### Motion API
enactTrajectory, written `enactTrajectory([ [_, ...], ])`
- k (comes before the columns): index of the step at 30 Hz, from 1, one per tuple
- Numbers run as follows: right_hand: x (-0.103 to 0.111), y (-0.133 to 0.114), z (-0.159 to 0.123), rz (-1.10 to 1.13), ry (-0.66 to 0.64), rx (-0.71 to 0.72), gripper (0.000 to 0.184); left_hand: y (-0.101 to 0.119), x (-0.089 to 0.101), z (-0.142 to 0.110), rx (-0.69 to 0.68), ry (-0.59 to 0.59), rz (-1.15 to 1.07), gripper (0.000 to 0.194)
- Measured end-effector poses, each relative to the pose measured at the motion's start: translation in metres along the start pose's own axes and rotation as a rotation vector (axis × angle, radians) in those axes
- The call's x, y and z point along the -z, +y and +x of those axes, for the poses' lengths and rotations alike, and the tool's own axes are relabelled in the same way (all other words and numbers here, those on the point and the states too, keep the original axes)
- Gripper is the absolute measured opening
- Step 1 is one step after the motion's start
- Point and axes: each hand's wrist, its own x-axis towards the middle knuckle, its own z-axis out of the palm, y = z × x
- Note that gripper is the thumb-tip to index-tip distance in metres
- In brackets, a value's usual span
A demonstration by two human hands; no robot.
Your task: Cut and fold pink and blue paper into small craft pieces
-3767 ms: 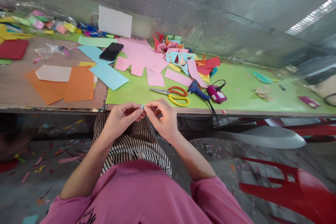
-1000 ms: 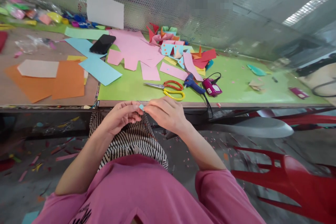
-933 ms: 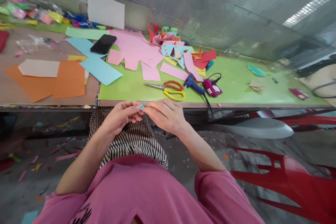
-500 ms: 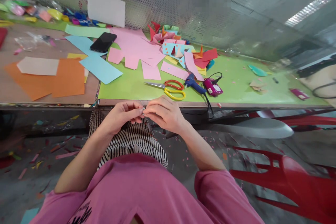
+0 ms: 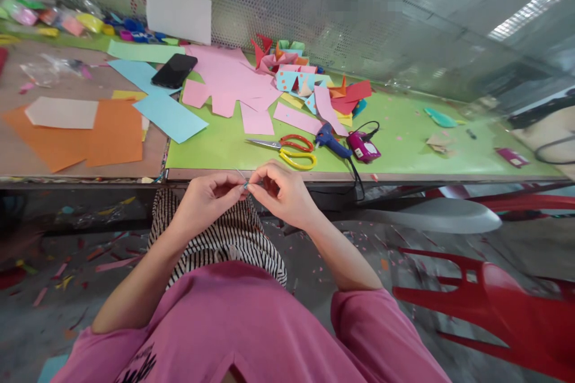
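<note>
My left hand (image 5: 207,198) and my right hand (image 5: 282,192) meet fingertip to fingertip over my lap, just in front of the table edge. Both pinch a tiny light-blue scrap of paper (image 5: 245,184), which is almost hidden between the fingers. Red and yellow scissors (image 5: 290,152) lie on the green mat (image 5: 404,143) just beyond my hands. A blue glue gun (image 5: 330,140) lies to their right.
Pink (image 5: 229,81), blue (image 5: 169,116) and orange paper sheets (image 5: 85,137) cover the table. A black phone (image 5: 174,70) lies on them, folded paper shapes (image 5: 300,75) stand behind. A purple charger (image 5: 363,147) sits by the glue gun. A red plastic chair (image 5: 503,305) stands at my right.
My fingers have kept working the small blue scrap in place, and it now shows less between them. My view has shifted slightly.
</note>
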Motion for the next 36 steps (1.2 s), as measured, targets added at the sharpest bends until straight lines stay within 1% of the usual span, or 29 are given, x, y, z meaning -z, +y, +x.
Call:
enactTrajectory([
  [4, -0.001, 0.000, 0.000, -0.001, -0.005, -0.023, 0.007, -0.002, 0.001, -0.001, -0.011, 0.000, 0.056, 0.016],
  [10, -0.001, 0.000, -0.001, -0.002, -0.016, -0.010, 0.006, -0.004, 0.003, -0.002, -0.006, -0.028, 0.101, 0.019],
  [13, -0.003, 0.000, -0.002, 0.019, -0.003, -0.030, 0.006, -0.002, 0.001, -0.002, -0.007, -0.012, 0.051, 0.016],
  [16, -0.005, 0.000, -0.003, 0.023, 0.042, -0.066, 0.007, -0.001, -0.001, -0.001, -0.012, 0.021, 0.019, 0.015],
  [20, -0.007, 0.000, -0.005, 0.012, 0.070, -0.082, 0.009, -0.003, -0.002, -0.003, -0.013, 0.053, 0.024, 0.016],
  [27, -0.010, -0.002, -0.006, 0.039, 0.104, -0.097, 0.010, -0.006, 0.001, -0.004, -0.094, 0.080, 0.225, 0.018],
  [36, -0.010, -0.004, -0.004, 0.071, 0.083, -0.121, 0.011, 0.001, 0.000, -0.004, -0.183, 0.105, 0.363, 0.014],
])
